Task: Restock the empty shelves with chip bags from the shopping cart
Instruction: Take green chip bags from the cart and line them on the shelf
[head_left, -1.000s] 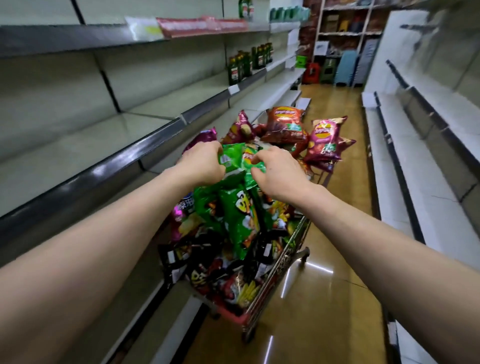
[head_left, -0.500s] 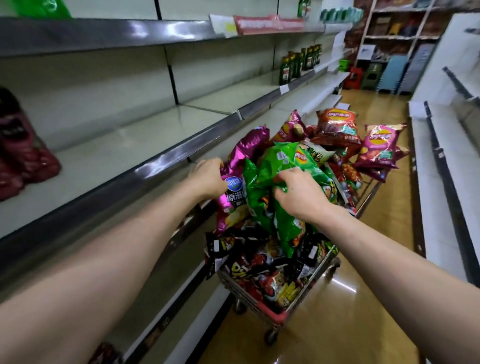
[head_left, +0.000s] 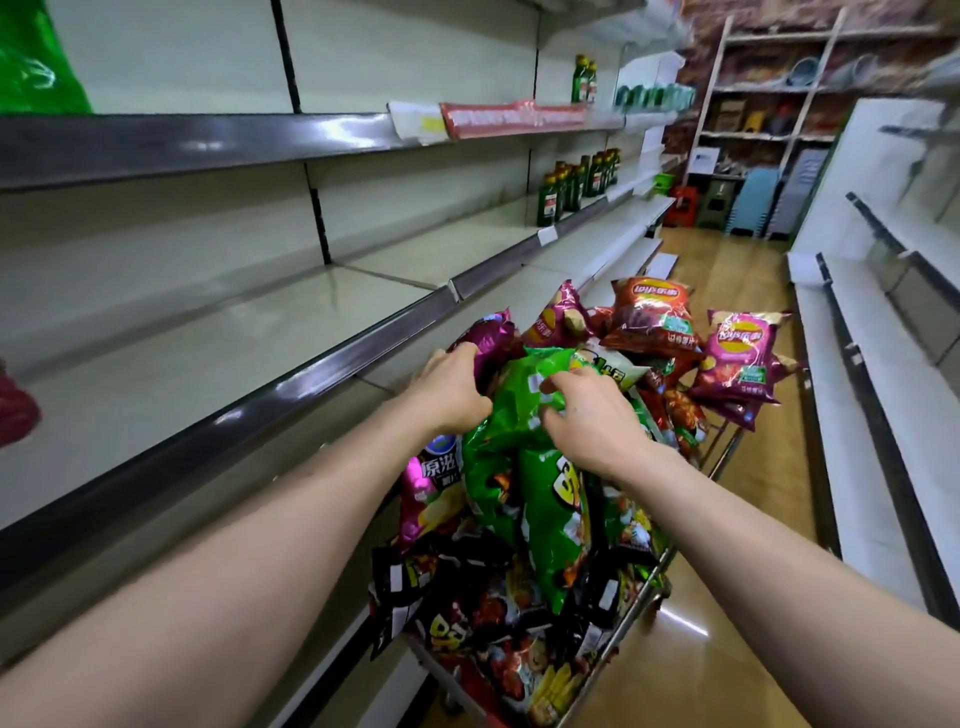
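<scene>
- While you are leaning over the heaped shopping cart (head_left: 623, 631), both hands are working at the top of the pile, likely because the uppermost bags lift free without dragging others out.
- Your right hand (head_left: 592, 421) is curling its fingers into the crumpled top of the green chip bags (head_left: 519, 415), pinching the foil where it gathers into a handle of sorts.
- Your left hand (head_left: 452, 395) is closing its fingers over the top of the purple bag (head_left: 488, 338), with the palm lying against the green ones, seemingly so several bags come up as one bundle.
- The green bags are hanging upright in the cart's middle, above the dark packets.
- The cart is standing just beside the bare middle shelf (head_left: 234, 353) on your left, which is making for a short carry once you lift.
</scene>
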